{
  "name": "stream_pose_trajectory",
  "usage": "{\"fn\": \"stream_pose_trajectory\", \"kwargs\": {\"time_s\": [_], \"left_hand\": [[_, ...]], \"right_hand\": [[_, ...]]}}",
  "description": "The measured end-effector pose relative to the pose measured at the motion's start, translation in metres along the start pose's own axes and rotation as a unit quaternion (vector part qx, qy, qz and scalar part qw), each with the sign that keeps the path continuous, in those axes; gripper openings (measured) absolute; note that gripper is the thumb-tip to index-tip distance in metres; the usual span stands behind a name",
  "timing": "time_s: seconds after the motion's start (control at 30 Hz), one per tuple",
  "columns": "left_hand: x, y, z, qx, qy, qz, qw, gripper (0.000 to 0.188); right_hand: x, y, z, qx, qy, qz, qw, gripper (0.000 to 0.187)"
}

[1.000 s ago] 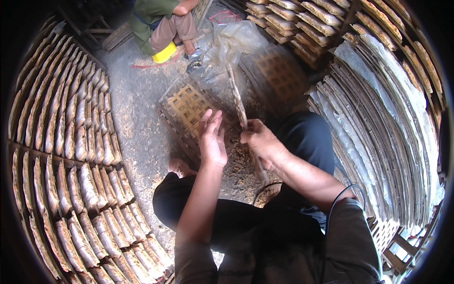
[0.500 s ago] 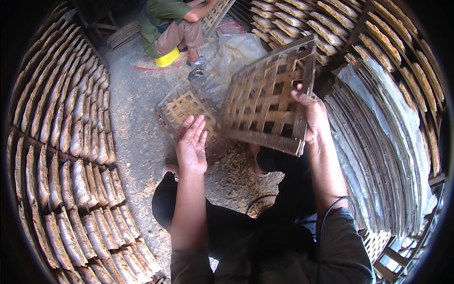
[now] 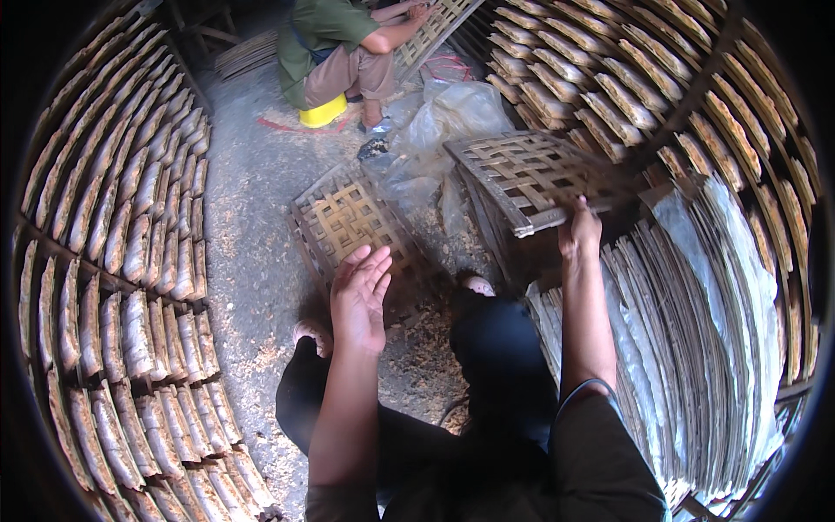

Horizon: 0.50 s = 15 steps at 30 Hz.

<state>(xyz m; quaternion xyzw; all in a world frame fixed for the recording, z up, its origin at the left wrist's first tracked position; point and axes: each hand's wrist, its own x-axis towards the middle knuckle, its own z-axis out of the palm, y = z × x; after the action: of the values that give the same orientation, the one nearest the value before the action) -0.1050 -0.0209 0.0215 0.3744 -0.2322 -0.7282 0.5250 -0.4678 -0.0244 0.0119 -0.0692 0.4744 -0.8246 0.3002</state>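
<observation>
My right hand [image 3: 581, 233] is closed on the near edge of a woven bamboo tray [image 3: 526, 170] with a wooden frame. The tray lies nearly flat in the air, its open lattice facing up, over a darker framed piece [image 3: 489, 213] partly hidden beneath. My left hand [image 3: 361, 300] is empty, its fingers loosely curled and apart. Just beyond it, a second woven tray [image 3: 344, 213] lies slanted low near my feet; its near end is in shadow.
Racks of stacked pale, rough-edged pieces [image 3: 139, 339] line the left, with more racks [image 3: 600, 70] at the far right. A bundle of thin grey sheets and plastic [image 3: 687, 331] stands at my right. A crouching person [image 3: 335, 52] holds another lattice; crumpled plastic [image 3: 457, 113] lies nearby.
The tray in my right hand has swung from steeply tilted to nearly flat, moving right and away from the low tray. My left hand remains empty, barely moved.
</observation>
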Motion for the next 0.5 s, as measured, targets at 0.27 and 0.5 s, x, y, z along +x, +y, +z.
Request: {"fn": "stream_pose_trajectory", "kwargs": {"time_s": [0.27,0.5], "left_hand": [[0.037,-0.013,-0.003,0.048,0.027,-0.041,0.998,0.032],[0.070,-0.017,0.005,0.056,0.018,-0.057,0.997,0.031]], "right_hand": [[0.056,0.074,-0.042,0.061,0.061,0.003,0.996,0.033],[0.109,0.110,-0.072,0.077,0.100,0.028,0.992,0.029]]}}
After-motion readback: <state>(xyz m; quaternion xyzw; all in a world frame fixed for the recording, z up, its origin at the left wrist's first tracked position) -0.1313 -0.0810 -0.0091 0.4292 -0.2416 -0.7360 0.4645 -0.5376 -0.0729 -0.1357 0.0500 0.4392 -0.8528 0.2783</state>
